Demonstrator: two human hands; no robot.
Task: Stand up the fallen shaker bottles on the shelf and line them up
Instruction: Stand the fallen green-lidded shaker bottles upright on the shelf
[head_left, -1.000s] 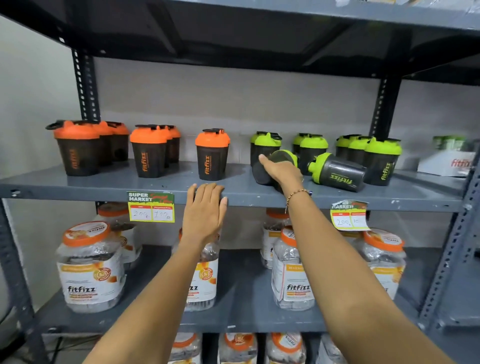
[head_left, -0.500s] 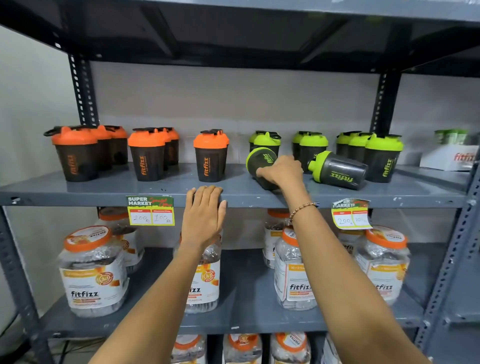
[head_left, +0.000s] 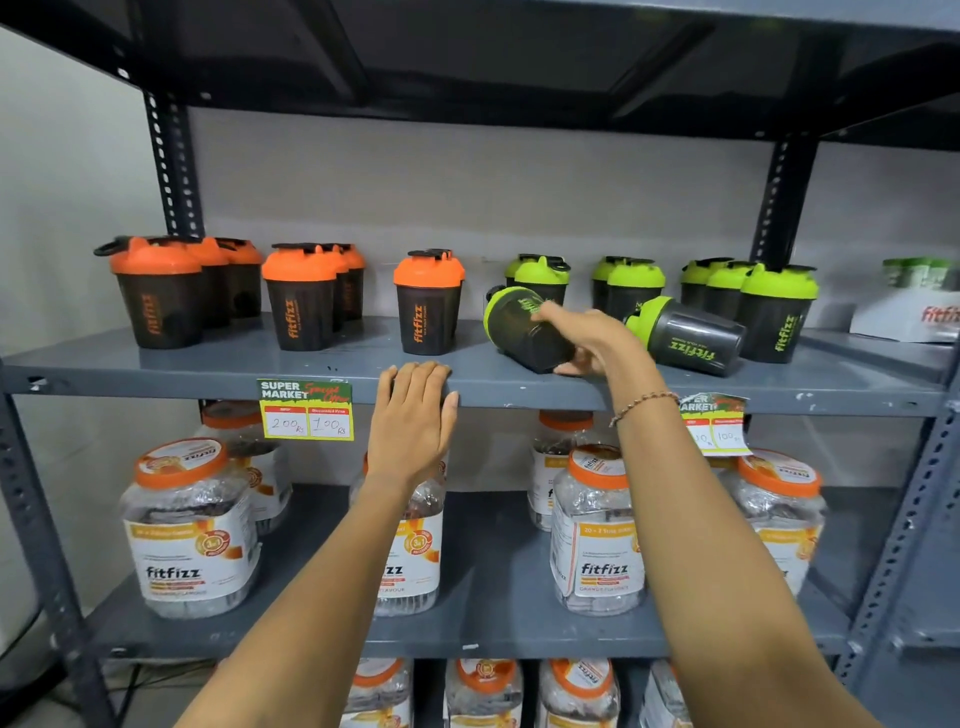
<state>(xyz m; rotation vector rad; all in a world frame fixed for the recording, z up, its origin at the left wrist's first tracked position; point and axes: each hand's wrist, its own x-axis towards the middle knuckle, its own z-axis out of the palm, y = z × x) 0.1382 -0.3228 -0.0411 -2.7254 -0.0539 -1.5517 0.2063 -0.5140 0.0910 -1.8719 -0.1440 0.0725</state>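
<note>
My right hand grips a dark shaker bottle with a green lid; the bottle is tilted, lid up and to the left, base on the grey shelf. A second green-lidded shaker lies on its side just to the right. Upright green-lidded shakers stand in rows behind. Orange-lidded shakers stand upright on the left part of the shelf. My left hand rests flat on the shelf's front edge, holding nothing.
Price tags hang on the shelf's front lip. Large fitfizz jars fill the shelf below. A white fitfizz box sits at the far right. Metal uprights frame the shelf, with another shelf overhead.
My right hand has pulled the green-lidded shaker left and forward, tipping its lid up off the shelf. The left hand stays on the shelf edge.
</note>
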